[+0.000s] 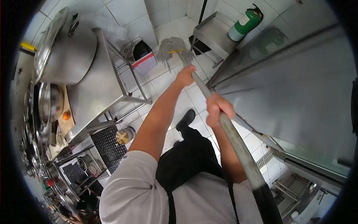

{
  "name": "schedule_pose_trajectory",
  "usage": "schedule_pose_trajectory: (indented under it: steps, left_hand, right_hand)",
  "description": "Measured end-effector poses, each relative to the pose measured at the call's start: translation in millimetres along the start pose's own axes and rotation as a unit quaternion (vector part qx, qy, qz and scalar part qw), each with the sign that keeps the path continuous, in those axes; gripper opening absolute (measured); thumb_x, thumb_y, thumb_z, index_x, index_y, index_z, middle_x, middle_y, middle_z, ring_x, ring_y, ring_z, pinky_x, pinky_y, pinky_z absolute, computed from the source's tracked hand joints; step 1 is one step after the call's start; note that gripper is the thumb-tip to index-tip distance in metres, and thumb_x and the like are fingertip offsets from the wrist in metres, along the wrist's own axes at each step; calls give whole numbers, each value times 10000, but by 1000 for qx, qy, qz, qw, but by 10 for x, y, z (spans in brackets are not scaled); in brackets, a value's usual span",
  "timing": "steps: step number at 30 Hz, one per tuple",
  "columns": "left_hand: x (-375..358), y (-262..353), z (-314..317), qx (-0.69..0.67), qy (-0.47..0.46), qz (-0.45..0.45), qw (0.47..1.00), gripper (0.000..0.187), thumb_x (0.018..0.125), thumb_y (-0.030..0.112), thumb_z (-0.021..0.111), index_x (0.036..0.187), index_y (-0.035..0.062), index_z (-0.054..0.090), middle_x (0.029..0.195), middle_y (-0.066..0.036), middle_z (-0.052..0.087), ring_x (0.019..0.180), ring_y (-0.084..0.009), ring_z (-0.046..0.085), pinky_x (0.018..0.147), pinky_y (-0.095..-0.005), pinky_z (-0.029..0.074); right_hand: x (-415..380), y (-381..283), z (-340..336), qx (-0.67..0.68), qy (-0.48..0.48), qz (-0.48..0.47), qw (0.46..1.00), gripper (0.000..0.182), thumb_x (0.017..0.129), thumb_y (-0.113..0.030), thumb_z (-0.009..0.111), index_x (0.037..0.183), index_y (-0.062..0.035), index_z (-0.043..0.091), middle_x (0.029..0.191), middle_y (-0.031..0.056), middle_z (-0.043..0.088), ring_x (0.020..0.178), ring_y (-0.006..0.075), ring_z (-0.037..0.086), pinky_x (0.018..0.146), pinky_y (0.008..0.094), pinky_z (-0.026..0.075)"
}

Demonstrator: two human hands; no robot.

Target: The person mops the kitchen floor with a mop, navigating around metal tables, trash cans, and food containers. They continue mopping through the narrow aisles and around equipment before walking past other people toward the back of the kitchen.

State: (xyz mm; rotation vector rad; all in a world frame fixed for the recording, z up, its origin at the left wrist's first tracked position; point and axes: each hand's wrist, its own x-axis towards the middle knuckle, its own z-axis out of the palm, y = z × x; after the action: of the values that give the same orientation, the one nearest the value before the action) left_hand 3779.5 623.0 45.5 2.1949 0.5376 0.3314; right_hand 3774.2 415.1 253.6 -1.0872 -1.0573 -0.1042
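Note:
A long-handled mop [242, 149] runs diagonally away from me, its dark lower grip end close to my body. Its grey string head [170, 48], with a yellow clamp, rests on the white tiled floor [164, 84] at the far end. My left hand [185, 75] is wrapped round the pole nearer the mop head. Closer to me, my right hand [219, 109] is closed round the same pole, slightly blurred.
On the left, a steel table [99, 82] carries a large lidded pot [71, 52]. A bin [143, 59] stands beyond it, and a can [125, 135] is by a black mat [108, 145]. A fire extinguisher [244, 23] sits on a steel stand [213, 31]. A large steel cabinet [291, 86] lines the right.

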Motion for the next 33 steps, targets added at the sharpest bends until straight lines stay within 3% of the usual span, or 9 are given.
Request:
schedule_pose_trajectory:
  steps: [6,9,12,15,18,19,21,25,33]
  left_hand:
    - [593,217,-493,-7,-1,-156,988,1038,768,237,796,1568,186,136,1553,-292,264,1430,-378,328,1158,-397,325]
    - [765,186,-546,36,-22,-147,988,1076,767,245,806,1573,155,100,1539,-304,279,1435,-387,313,1154,-416,324]
    - [866,361,-730,-15,33,-212,977,1067,753,253,816,1566,151,133,1525,-303,305,1424,-403,325,1158,-437,318]
    - [1015,543,-818,-21,163,-147,975,977,741,255,819,1529,133,253,1490,-276,375,1368,-408,398,1122,-451,356]
    - [1282,652,-865,-20,219,87,972,825,724,277,826,1422,112,419,1413,-215,491,1282,-388,484,1076,-440,381]
    - [1365,717,-858,-64,188,112,974,508,710,293,830,1129,76,643,1134,-157,674,1049,-337,637,910,-404,483]
    - [1399,953,-999,-121,50,62,989,331,727,272,818,927,57,665,926,-139,696,869,-314,667,785,-379,512]
    - [1578,857,-858,-139,-5,164,977,283,766,249,788,645,47,631,660,-116,656,609,-295,640,587,-351,506]
    - [2677,-276,-944,-53,9,244,968,165,801,194,747,776,55,661,751,-134,666,755,-335,656,688,-440,503]
  right_hand:
    - [518,1921,400,-59,-21,188,980,133,896,-93,654,957,25,641,832,111,666,723,176,617,670,302,497]
    - [940,2376,600,-95,-17,139,986,128,886,-109,664,919,14,650,829,105,676,731,163,614,678,316,496]
    - [1467,2049,625,-74,-11,251,965,167,888,-131,690,853,23,634,744,23,628,699,83,543,630,262,443]
    - [1908,1200,483,-116,-5,247,962,183,853,-129,709,772,15,630,704,53,643,657,103,541,645,277,457]
    - [1965,691,314,-89,-32,260,961,157,840,-90,707,757,7,616,725,38,645,661,90,536,656,275,460]
    - [1976,569,243,-105,-40,262,959,149,837,-66,699,750,12,606,737,48,648,672,100,552,683,290,481]
    - [2146,284,159,-45,9,208,977,149,834,-55,680,736,18,594,749,74,644,687,138,591,750,352,523]
    - [2281,329,52,129,65,101,984,223,871,-139,644,717,-48,511,643,44,549,587,160,546,624,359,501]
    - [2252,1685,330,28,88,94,991,214,871,-122,616,714,-35,498,632,40,530,576,188,535,613,359,490]
